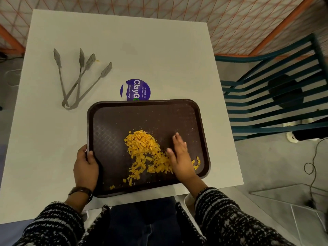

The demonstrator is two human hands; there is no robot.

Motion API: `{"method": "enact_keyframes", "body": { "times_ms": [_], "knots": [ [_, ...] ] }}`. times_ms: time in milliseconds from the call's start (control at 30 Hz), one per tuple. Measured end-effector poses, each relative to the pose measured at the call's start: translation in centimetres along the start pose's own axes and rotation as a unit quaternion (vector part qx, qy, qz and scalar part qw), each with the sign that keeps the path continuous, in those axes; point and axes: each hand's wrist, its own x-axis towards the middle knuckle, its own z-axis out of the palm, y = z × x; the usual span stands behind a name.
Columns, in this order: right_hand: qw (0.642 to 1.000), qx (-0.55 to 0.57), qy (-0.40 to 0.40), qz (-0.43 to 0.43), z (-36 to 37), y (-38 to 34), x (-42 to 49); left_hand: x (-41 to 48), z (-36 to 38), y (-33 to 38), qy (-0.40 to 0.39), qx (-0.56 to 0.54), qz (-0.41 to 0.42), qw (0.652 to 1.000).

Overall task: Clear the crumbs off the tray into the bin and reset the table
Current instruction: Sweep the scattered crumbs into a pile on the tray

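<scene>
A dark brown tray (pixel 113 119) lies on the white table (pixel 159 55) near its front edge. A heap of yellow-orange crumbs (pixel 143 150) covers the tray's middle and lower part, with a few stray bits (pixel 197 162) near the right rim. My left hand (pixel 85 166) grips the tray's left rim, thumb on top. My right hand (pixel 180 155) lies flat on the tray with fingers apart, touching the right side of the crumb heap. It holds nothing.
Two metal tongs (pixel 76 82) lie crossed at the table's back left. A round purple sticker (pixel 135 89) sits just behind the tray. A dark teal slatted chair (pixel 276 96) stands right of the table. A clear container (pixel 291 201) and a cable (pixel 314 160) are on the floor at right.
</scene>
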Motion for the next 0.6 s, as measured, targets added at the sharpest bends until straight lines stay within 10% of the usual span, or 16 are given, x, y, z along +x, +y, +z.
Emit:
{"method": "enact_keyframes", "body": {
  "times_ms": [400, 600],
  "knots": [
    [0.962, -0.033, 0.117, 0.244, 1.5, 1.9, -2.0, -0.5, 0.1, -0.2, 0.005, -0.008, -0.007, 1.000],
    [0.984, 0.054, 0.093, 0.141, 3.9, -2.5, -1.4, -0.7, -0.1, -0.3, -0.001, -0.005, -0.008, 1.000]
  ]
}}
